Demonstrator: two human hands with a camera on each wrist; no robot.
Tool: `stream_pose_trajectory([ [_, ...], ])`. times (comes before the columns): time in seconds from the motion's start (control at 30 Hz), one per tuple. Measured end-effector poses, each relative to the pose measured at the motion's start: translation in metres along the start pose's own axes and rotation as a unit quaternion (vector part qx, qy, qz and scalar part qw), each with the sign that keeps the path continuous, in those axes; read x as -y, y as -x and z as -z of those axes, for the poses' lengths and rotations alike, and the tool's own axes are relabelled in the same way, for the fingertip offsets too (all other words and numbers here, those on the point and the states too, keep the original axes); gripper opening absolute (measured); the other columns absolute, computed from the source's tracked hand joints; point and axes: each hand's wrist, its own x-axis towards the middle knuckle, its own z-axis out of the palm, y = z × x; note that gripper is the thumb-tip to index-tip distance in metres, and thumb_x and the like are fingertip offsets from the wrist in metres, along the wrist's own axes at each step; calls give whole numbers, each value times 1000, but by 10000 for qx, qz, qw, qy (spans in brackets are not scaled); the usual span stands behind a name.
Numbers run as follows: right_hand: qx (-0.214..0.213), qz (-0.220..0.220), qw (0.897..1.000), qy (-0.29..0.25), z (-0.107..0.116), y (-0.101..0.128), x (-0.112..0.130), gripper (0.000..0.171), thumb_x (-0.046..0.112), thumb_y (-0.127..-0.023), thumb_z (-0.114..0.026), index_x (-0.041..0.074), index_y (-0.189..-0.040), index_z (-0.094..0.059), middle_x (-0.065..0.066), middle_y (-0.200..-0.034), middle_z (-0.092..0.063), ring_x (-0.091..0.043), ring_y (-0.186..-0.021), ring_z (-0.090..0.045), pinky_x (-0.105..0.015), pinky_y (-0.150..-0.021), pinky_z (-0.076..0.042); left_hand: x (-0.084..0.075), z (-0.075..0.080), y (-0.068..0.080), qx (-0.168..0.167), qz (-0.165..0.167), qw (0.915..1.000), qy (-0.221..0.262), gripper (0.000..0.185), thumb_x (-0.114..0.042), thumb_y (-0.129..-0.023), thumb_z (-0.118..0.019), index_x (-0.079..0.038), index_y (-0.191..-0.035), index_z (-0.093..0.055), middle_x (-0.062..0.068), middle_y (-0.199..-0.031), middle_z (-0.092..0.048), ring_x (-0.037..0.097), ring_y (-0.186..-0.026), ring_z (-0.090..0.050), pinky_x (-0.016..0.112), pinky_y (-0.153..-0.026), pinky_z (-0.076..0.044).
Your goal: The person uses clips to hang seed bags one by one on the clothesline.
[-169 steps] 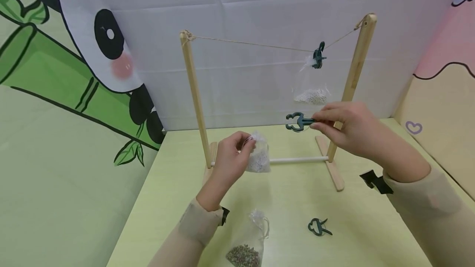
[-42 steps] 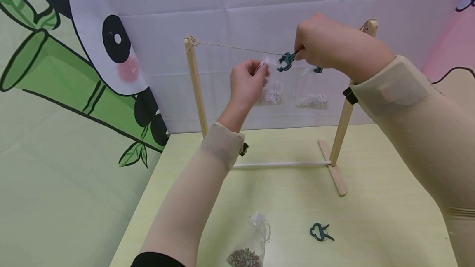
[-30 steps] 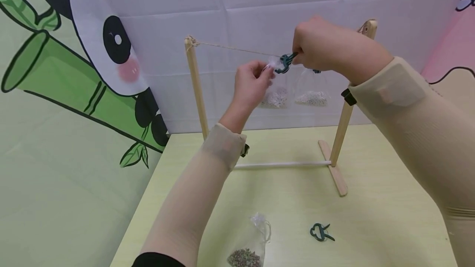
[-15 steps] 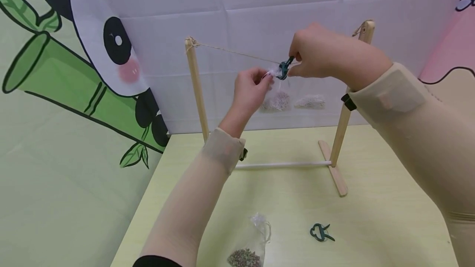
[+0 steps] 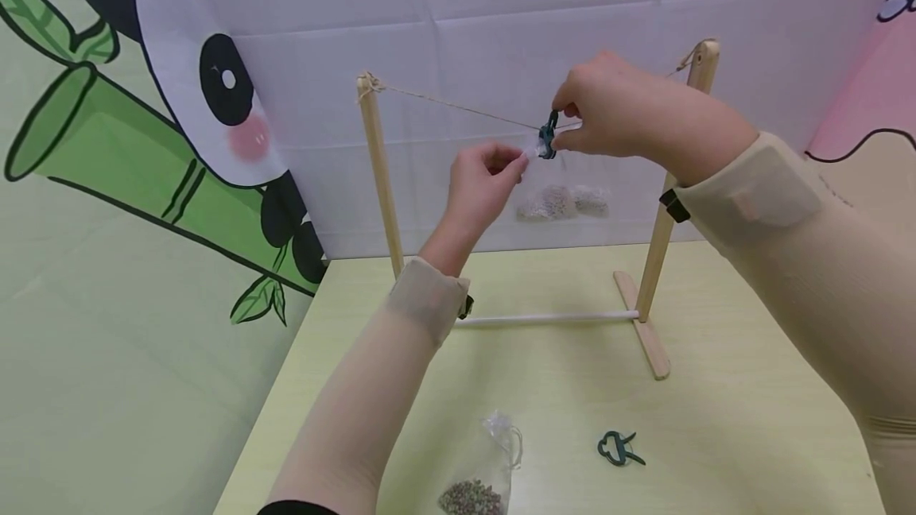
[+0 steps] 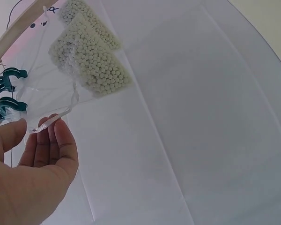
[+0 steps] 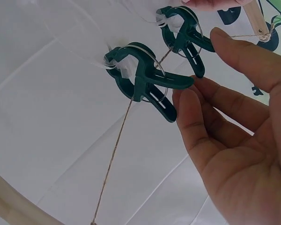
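A sheer drawstring bag of white beads [image 6: 100, 70] hangs at the twine line [image 5: 458, 106]. My left hand [image 5: 475, 189] pinches at its top, with the white drawstring [image 6: 61, 115] across the fingertips in the left wrist view. A dark green spring clip [image 7: 183, 37] has its jaws closed on the bag's gathered neck, over the line. My right hand [image 5: 622, 114] has thumb and fingers at the clip's two handles. Close beside it, a second green clip [image 7: 140, 79] grips another bead bag [image 5: 592, 199] on the same line, partly hidden in the head view.
Wooden posts [image 5: 379, 173] carry the line, joined low down by a white rod [image 5: 551, 316]. On the table [image 5: 558, 396] lie a drawstring bag of brownish-grey granules [image 5: 470, 495] and a loose green clip [image 5: 619, 449]. A white cloth [image 5: 322, 62] hangs behind.
Both hands have risen from lower down, bringing the bag and clip to the line. Over the last second the clip turned upright, the line dipped, and the two hanging bags came together.
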Motion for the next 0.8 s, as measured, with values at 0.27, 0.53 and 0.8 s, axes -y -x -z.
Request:
stream_pose_trajectory([
  [0.27, -316, 233, 9992, -61, -4, 4, -2, 23, 18, -91, -80, -2, -99, -72, -12, -80, -61, -28, -74, -50, -41, -66, -42, 5, 4, 6, -49, -64, 10000, -21, 15, -17, -97, -73, -3, -103, -75, 4, -91, -71, 20, -83, -66, 28, -74, -56],
  [0.53, -948, 591, 9922, -545, -11, 19, -7, 29, 12, -92, -78, -5, -115, -70, -15, -91, -65, -30, -80, -55, -43, -73, -47, 9, 12, 19, -165, -18, 9999, -13, 17, -14, -96, -75, -2, -107, -73, 4, -93, -71, 19, -85, -65, 29, -76, -55],
  [0.8, -1834, 1145, 9746, -590, -22, 33, -8, 30, 6, -88, -80, -7, -112, -70, -17, -91, -67, -29, -79, -61, -43, -70, -52, 7, 16, 39, -106, -191, 9996, 197, 21, -11, -95, -74, -1, -113, -71, 5, -98, -70, 19, -89, -65, 30, -79, -55],
])
